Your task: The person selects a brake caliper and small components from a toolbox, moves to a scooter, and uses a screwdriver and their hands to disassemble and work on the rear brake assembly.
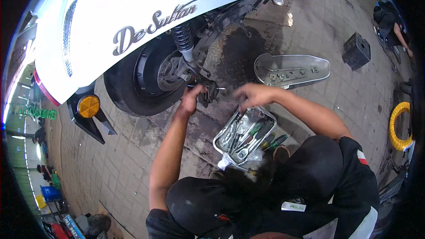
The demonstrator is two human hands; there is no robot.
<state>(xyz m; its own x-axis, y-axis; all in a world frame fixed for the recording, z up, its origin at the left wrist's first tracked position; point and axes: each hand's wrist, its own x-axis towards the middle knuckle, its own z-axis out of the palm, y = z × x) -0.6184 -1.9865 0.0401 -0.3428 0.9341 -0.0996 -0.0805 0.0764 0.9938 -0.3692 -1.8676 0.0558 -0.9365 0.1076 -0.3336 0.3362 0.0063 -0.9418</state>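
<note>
My left hand (pixel 193 99) is closed around a dark brake caliper (pixel 207 92) that sits beside the scooter's rear wheel (pixel 137 77), clear of the brake disc (pixel 170 71). A thin bright metal pin (pixel 221 88) sticks out from the caliper toward the right. To the right of this pin, my right hand (pixel 254 95) hovers over the far edge of a metal tool tray (pixel 217 144). Motion smears its fingers, so I cannot see whether they hold anything. Ratchets, sockets and screwdrivers fill the tray between my knees and the wheel.
Above the wheel hangs the scooter's white body panel (pixel 146 0), with a black shock absorber (pixel 183 40) below it. A grey engine cover (pixel 316 68) lies on the paving. Farther right are a black crate (pixel 356 51), a yellow coiled hose (pixel 394 126) and another person (pixel 387 20).
</note>
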